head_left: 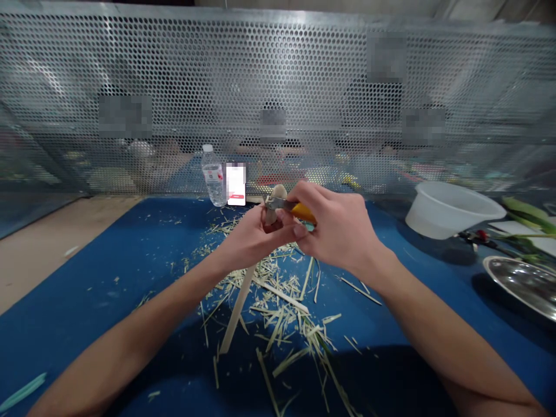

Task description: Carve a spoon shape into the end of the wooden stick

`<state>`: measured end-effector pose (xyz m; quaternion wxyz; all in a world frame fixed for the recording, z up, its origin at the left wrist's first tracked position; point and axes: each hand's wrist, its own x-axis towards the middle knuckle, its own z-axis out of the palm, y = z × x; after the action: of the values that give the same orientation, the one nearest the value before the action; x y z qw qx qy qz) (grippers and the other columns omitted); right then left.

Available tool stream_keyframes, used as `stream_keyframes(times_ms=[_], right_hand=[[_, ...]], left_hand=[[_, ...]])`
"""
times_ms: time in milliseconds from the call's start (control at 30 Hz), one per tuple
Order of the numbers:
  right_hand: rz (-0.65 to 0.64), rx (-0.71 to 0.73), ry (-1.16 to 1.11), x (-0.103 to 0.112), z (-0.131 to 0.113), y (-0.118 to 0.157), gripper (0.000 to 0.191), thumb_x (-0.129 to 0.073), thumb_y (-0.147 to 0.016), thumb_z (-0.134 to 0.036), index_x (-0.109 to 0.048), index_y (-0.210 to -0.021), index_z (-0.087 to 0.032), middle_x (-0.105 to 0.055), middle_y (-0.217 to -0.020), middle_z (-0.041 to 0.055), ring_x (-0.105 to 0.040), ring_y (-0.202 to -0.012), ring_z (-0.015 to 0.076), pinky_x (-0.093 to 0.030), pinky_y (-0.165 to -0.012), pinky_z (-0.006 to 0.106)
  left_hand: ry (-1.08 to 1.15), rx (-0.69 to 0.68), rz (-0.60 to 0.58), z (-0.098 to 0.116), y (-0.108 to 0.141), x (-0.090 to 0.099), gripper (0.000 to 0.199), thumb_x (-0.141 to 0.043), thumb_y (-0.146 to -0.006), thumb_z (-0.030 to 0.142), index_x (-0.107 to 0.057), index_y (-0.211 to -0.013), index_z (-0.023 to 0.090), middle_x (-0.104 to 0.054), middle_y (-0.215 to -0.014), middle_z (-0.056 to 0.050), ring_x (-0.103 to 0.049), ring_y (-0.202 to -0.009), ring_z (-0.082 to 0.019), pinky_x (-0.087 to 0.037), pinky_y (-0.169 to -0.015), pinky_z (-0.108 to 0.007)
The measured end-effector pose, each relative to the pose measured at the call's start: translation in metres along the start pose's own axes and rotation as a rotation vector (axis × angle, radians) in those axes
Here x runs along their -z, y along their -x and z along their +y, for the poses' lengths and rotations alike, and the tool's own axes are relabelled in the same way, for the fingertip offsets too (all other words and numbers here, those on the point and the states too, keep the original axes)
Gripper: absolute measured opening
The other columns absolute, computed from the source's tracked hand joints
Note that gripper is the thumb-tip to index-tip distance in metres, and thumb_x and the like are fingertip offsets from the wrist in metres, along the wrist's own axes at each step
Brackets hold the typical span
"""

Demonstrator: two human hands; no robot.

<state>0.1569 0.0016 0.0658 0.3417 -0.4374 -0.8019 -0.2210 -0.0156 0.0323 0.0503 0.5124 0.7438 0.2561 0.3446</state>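
My left hand (pixel 249 234) is closed around a pale piece of plant material (pixel 278 191) with a rounded top. Below that hand a long flat pale strip (pixel 237 313) slants down; whether it joins the held piece is hidden. In the fingers of my right hand (pixel 336 226) is a yellow-handled tool (pixel 303 212). Its grey metal head lies against the pale piece, and its exact kind is unclear. Both hands meet above a heap of pale shavings (pixel 278 289) on the blue mat.
Behind the mat (pixel 121 278) stands a perforated metal screen (pixel 295 75). A water bottle (pixel 214 176) and a lit phone (pixel 236 185) stand before it. To the right are a white plastic tub (pixel 430 214), a shiny metal bowl (pixel 521 284) and green leaves (pixel 527 214). People are blurred beyond the screen.
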Motion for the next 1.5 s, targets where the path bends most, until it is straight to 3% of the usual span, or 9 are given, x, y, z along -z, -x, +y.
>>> stream_keyframes(times_ms=[1500], right_hand=[[0.039,0.017,0.011,-0.0037,0.0005,-0.0001,0.024,-0.056,-0.081,-0.026,-0.060,-0.104,-0.022,-0.072,-0.086,-0.0024,-0.059,-0.061,0.0125,-0.023,-0.050,0.027]], left_hand=[[0.029,-0.007,0.023,-0.0022,-0.0017,-0.0012,0.035,-0.076,-0.079,0.024,-0.045,-0.063,0.019,-0.034,-0.050,0.009,-0.029,-0.042,-0.004,-0.023,-0.039,-0.022]])
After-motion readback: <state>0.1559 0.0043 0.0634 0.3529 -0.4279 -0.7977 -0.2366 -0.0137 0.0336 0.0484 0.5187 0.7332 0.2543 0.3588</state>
